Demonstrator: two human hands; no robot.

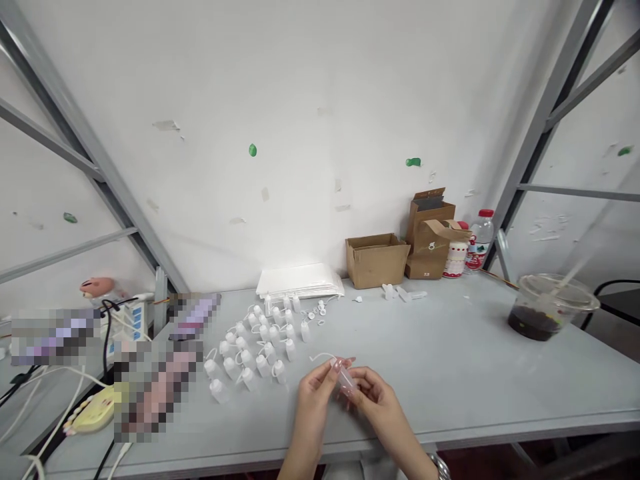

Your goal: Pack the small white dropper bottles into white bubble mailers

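Translucent plastic: one small bottle (pixel 346 379), held tilted over the near part of the grey surface (pixel 430 360). Left hand (pixel 316 389) has its grip closed on the upper end, thumb against fingers; right hand (pixel 374 395) has its grip closed on the lower end, fingers curled. Thin white strap (pixel 324 355) juts leftward by the left fingertips. Forearms enter from the near edge, angled inward; metal band (pixel 440 466) at right wrist. Leftward, similar small bottles (pixel 263 365) stand clustered. Behind them, white stack (pixel 300 277); right of that, cardboard box (pixel 377 267). Lidded cup (pixel 537 317) far right.
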